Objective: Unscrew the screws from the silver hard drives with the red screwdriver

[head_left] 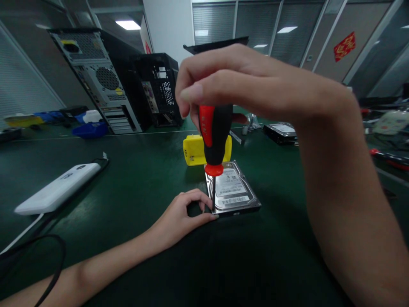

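Observation:
A silver hard drive (232, 192) with a white label lies flat on the dark green table. My right hand (220, 81) is wrapped over the top of a red and black screwdriver (214, 136), which stands upright. Its shaft comes down at the drive's near left corner, and the tip seems to touch there. At that same corner my left hand (188, 211) grips the hard drive between thumb and fingers. Just behind the drive sits a yellow plastic tray (194, 151), partly hidden by the screwdriver handle.
A white power bank (59, 189) with cables lies at the left. Two computer cases (102, 81) stand at the back left, near a blue bin (90, 130). Behind my right forearm rest more drives (281, 131). Another red and black tool (390, 158) lies far right.

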`<state>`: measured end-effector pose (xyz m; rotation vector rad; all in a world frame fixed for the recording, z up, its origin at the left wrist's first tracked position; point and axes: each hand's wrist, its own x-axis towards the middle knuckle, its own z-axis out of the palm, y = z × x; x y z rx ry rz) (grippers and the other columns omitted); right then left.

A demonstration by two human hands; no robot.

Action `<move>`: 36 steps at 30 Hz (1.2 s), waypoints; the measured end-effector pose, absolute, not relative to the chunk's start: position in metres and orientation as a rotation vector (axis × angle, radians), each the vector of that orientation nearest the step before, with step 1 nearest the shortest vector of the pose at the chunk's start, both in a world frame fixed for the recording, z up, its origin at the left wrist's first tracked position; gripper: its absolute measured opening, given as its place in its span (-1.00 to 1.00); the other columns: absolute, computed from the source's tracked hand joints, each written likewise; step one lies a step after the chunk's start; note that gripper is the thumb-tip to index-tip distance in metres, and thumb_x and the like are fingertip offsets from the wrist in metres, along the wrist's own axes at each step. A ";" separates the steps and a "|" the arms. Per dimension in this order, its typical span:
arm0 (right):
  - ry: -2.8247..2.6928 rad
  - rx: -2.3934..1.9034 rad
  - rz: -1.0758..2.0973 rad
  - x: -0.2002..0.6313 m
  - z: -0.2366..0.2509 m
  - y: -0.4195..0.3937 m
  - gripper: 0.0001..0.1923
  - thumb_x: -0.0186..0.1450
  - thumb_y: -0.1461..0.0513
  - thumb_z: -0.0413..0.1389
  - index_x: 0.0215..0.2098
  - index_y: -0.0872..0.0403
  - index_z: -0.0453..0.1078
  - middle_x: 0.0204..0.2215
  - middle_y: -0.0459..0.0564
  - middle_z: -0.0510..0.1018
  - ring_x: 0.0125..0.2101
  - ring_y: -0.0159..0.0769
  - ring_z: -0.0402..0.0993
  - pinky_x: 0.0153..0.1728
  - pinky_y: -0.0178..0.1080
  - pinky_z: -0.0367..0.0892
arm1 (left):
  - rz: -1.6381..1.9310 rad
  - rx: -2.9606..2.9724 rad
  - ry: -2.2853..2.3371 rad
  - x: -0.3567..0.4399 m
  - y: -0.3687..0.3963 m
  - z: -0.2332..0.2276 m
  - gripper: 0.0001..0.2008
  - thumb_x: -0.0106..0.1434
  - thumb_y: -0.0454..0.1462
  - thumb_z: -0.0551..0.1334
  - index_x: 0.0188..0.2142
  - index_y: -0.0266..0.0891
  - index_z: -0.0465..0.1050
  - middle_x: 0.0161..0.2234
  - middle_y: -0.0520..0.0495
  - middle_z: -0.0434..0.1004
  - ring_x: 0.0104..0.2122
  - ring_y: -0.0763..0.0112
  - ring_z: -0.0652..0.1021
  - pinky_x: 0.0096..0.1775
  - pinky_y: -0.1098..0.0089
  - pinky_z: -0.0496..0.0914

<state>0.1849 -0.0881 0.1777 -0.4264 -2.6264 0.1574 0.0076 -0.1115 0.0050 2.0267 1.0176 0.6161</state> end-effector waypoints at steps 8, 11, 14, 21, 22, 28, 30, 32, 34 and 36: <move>-2.676 -0.432 0.052 0.185 0.179 -0.090 -0.74 0.31 0.25 -0.05 -0.20 0.34 0.31 -0.46 -0.21 0.24 -0.53 -0.75 0.14 -0.55 -0.66 0.09 | 0.602 2.032 1.031 0.008 -0.112 0.006 -0.84 0.14 -0.19 0.27 -0.34 -0.24 0.41 -0.31 0.02 0.46 -0.26 0.36 0.45 -0.18 0.35 0.31; -2.656 -0.485 -0.068 0.183 0.178 -0.088 -0.66 0.31 0.15 -0.05 -0.32 0.31 0.36 -0.59 -0.23 0.12 -0.61 -0.69 0.02 -0.63 -0.57 -0.03 | 0.609 2.035 1.018 0.007 -0.111 0.005 -0.84 0.14 -0.19 0.27 -0.34 -0.24 0.40 -0.32 0.02 0.45 -0.27 0.37 0.45 -0.18 0.36 0.31; -2.634 -0.555 0.037 0.185 0.177 -0.086 -0.64 0.36 0.14 -0.13 -0.29 0.27 0.35 -0.57 -0.21 0.16 -0.59 -0.65 0.09 -0.62 -0.53 0.04 | 0.616 2.039 1.014 0.007 -0.111 0.005 -0.85 0.14 -0.20 0.27 -0.35 -0.24 0.40 -0.32 0.02 0.45 -0.27 0.37 0.45 -0.18 0.36 0.31; -2.710 -0.389 0.230 0.190 0.178 -0.084 -0.70 0.31 0.34 -0.06 -0.01 0.34 0.19 -0.14 -0.05 0.32 -0.23 -0.57 0.31 -0.27 -0.49 0.31 | 0.598 2.043 1.045 0.008 -0.112 0.005 -0.83 0.13 -0.18 0.27 -0.35 -0.24 0.40 -0.31 0.00 0.46 -0.26 0.34 0.45 -0.15 0.32 0.30; -2.710 -0.384 0.173 0.189 0.178 -0.084 -0.70 0.30 0.31 -0.04 -0.03 0.34 0.22 -0.17 -0.06 0.32 -0.28 -0.60 0.30 -0.33 -0.53 0.29 | 0.597 2.046 1.047 0.007 -0.112 0.005 -0.83 0.13 -0.18 0.26 -0.36 -0.24 0.40 -0.31 0.00 0.46 -0.26 0.34 0.45 -0.15 0.31 0.30; -2.666 -0.531 0.049 0.187 0.176 -0.083 -0.66 0.33 0.12 -0.08 -0.22 0.26 0.33 -0.49 -0.19 0.24 -0.53 -0.66 0.15 -0.56 -0.58 0.12 | 0.599 2.037 1.036 0.007 -0.112 0.005 -0.84 0.14 -0.18 0.26 -0.35 -0.23 0.39 -0.30 0.00 0.46 -0.25 0.34 0.45 -0.14 0.32 0.29; -2.672 -0.563 0.194 0.189 0.177 -0.082 -0.68 0.38 0.16 -0.17 -0.16 0.24 0.29 -0.41 -0.17 0.30 -0.45 -0.63 0.26 -0.49 -0.57 0.22 | 0.596 2.038 1.038 0.007 -0.112 0.005 -0.84 0.14 -0.19 0.26 -0.35 -0.23 0.39 -0.29 0.01 0.46 -0.25 0.34 0.45 -0.12 0.31 0.28; -2.682 -0.542 0.309 0.192 0.178 -0.081 -0.74 0.38 0.26 -0.17 -0.08 0.23 0.24 -0.24 -0.14 0.34 -0.28 -0.56 0.34 -0.33 -0.52 0.32 | 0.596 2.043 1.042 0.007 -0.112 0.005 -0.84 0.14 -0.19 0.27 -0.35 -0.22 0.39 -0.29 0.02 0.46 -0.24 0.35 0.45 -0.10 0.30 0.27; -2.695 -0.483 0.335 0.193 0.178 -0.082 -0.73 0.35 0.32 -0.11 -0.01 0.26 0.20 -0.12 -0.11 0.32 -0.18 -0.52 0.34 -0.22 -0.48 0.34 | 0.594 2.048 1.046 0.007 -0.111 0.005 -0.84 0.14 -0.19 0.27 -0.34 -0.22 0.39 -0.29 0.02 0.45 -0.24 0.35 0.45 -0.11 0.30 0.27; -2.696 -0.455 0.280 0.192 0.178 -0.083 -0.69 0.33 0.30 -0.07 0.01 0.29 0.19 -0.12 -0.09 0.32 -0.20 -0.55 0.34 -0.24 -0.51 0.34 | 0.596 2.049 1.046 0.007 -0.110 0.004 -0.84 0.14 -0.19 0.27 -0.34 -0.22 0.39 -0.30 0.02 0.46 -0.25 0.35 0.46 -0.12 0.31 0.28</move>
